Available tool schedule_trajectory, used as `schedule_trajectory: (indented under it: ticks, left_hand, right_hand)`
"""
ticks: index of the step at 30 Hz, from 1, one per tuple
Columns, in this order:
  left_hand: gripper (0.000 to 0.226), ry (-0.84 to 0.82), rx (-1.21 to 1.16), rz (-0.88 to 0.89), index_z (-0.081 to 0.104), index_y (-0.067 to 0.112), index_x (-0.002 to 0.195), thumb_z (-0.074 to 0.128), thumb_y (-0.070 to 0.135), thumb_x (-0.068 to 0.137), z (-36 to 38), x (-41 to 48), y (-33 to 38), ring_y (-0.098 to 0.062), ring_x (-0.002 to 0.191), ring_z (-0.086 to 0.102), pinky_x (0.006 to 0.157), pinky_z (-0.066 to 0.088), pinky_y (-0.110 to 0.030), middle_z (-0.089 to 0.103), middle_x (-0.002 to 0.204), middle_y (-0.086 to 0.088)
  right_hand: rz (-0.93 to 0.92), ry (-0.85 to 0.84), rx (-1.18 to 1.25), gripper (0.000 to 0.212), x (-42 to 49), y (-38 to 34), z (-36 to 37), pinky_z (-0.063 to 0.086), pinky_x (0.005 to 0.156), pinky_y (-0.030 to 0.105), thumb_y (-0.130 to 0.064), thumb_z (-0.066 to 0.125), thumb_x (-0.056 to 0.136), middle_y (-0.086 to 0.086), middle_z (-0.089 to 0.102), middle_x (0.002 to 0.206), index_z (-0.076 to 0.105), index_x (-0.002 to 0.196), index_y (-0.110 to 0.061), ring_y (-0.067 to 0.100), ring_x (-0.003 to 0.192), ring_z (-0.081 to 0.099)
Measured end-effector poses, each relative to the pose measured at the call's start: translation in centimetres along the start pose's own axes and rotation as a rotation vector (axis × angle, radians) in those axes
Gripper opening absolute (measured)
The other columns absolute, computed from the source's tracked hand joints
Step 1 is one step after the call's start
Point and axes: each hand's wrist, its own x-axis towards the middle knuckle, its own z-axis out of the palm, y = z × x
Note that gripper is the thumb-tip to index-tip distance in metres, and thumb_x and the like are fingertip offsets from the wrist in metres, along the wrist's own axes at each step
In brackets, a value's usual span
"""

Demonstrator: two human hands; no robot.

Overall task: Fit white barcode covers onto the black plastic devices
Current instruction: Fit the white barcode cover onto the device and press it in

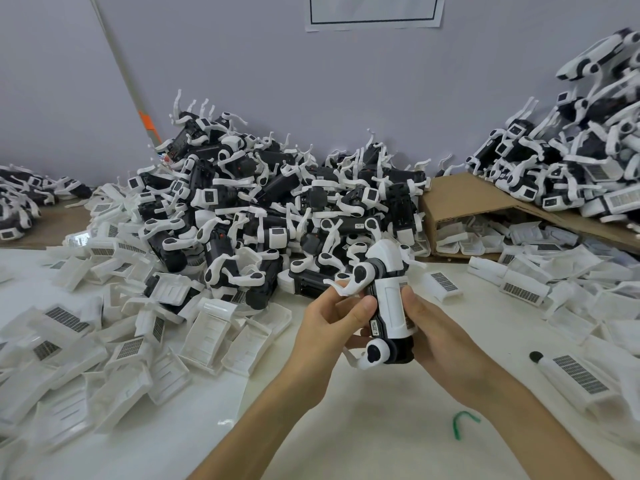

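White table (381, 427) against a grey wall (242, 81): devices (277, 209) heaped at its far edge, covers (207, 337) along both sides, near middle bare; left hand (330, 329) and right hand (438, 337) grip one device (391, 306)

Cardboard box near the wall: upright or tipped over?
Tipped on its side: the cardboard box has its open mouth facing the table, white covers lying inside.

Factory assembly work, plainly: a huge heap of identical black devices (277, 209) is piled against the bare wall (311, 81). White barcode covers (131, 348) lie strewn across the bench (381, 427), beside a tipped cardboard box (467, 192), with a printed sheet (374, 12) taped up.
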Motion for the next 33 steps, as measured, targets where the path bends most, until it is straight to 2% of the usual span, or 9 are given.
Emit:
schedule_trajectory:
  ticks: [5,8,11,15,19,22,25,28,33]
  left_hand:
    - [0.032,0.003,-0.034,-0.037,0.077,0.014,0.107,0.071,0.032,0.081,-0.1,-0.1,0.1,-0.037,0.097,0.067,0.091,0.053,-0.056,0.073,0.108,-0.022]
    - [0.032,-0.009,-0.054,-0.054,0.08,0.01,0.102,0.08,0.034,0.081,0.1,-0.2,0.1,-0.033,0.095,0.072,0.078,0.061,-0.038,0.075,0.105,-0.02]
    - [0.039,0.002,-0.058,-0.037,0.081,0.01,0.097,0.079,0.04,0.073,0.5,-0.4,0.2,-0.025,0.085,0.073,0.064,0.055,-0.024,0.076,0.099,-0.02]
    - [0.021,-0.017,0.002,0.054,0.08,0.025,0.101,0.074,0.032,0.082,0.5,-0.5,0.4,-0.013,0.082,0.073,0.064,0.053,-0.017,0.078,0.093,-0.004]
    - [0.047,-0.142,0.048,0.08,0.066,0.027,0.126,0.077,0.027,0.081,0.8,-0.6,0.6,-0.017,0.106,0.072,0.081,0.056,-0.021,0.075,0.114,0.001]
    - [0.048,-0.151,0.06,0.099,0.063,0.028,0.126,0.077,0.021,0.081,0.8,-0.5,0.7,-0.015,0.105,0.072,0.08,0.056,-0.02,0.075,0.115,0.002]
    - [0.039,-0.173,0.032,0.117,0.067,0.02,0.123,0.075,0.013,0.084,0.8,-0.6,0.7,-0.019,0.107,0.071,0.083,0.055,-0.022,0.075,0.115,-0.004]
    - [0.035,-0.206,-0.001,0.127,0.069,0.012,0.122,0.072,0.006,0.088,0.7,-0.7,0.6,-0.022,0.109,0.071,0.086,0.055,-0.023,0.075,0.114,-0.008]
    - [0.037,-0.214,0.016,0.151,0.069,0.013,0.123,0.071,0.007,0.087,0.7,-0.7,0.6,-0.024,0.107,0.071,0.082,0.056,-0.026,0.075,0.112,-0.007]
  right_hand:
    - [-0.027,0.003,-0.006,0.053,0.0,-0.1,0.2,0.054,0.096,0.031,-0.062,0.046,0.088,0.005,0.069,0.128,0.068,0.125,-0.03,0.022,0.121,0.064]
    - [-0.029,0.019,-0.014,0.051,-0.1,-0.2,0.4,0.054,0.093,0.028,-0.062,0.046,0.088,0.003,0.069,0.127,0.069,0.122,-0.033,0.019,0.119,0.065]
    - [-0.022,0.06,-0.007,0.05,-0.1,-0.2,0.7,0.056,0.076,0.025,-0.064,0.048,0.084,0.004,0.073,0.119,0.072,0.116,-0.034,0.018,0.108,0.07]
    - [-0.047,0.112,0.03,0.052,0.2,0.4,1.0,0.053,0.087,0.048,-0.062,0.049,0.085,0.015,0.071,0.118,0.071,0.118,-0.028,0.031,0.109,0.068]
    - [-0.036,0.156,0.029,0.054,0.2,0.1,0.6,0.053,0.079,0.043,-0.066,0.051,0.08,0.014,0.072,0.114,0.072,0.114,-0.03,0.032,0.104,0.069]
    - [-0.048,0.152,0.005,0.056,0.2,0.1,0.2,0.056,0.082,0.044,-0.065,0.051,0.082,0.014,0.073,0.115,0.07,0.118,-0.026,0.031,0.106,0.07]
    - [-0.082,0.172,-0.004,0.06,0.1,0.3,0.4,0.053,0.094,0.055,-0.069,0.056,0.081,0.016,0.072,0.113,0.071,0.117,-0.023,0.035,0.109,0.068]
    - [-0.134,0.187,-0.017,0.068,0.0,0.4,0.7,0.055,0.09,0.054,-0.08,0.065,0.072,0.017,0.072,0.108,0.073,0.11,-0.024,0.036,0.105,0.069]
    - [-0.201,0.168,-0.033,0.06,0.0,0.4,0.5,0.057,0.085,0.047,-0.076,0.067,0.075,0.014,0.073,0.104,0.073,0.107,-0.026,0.033,0.101,0.07]
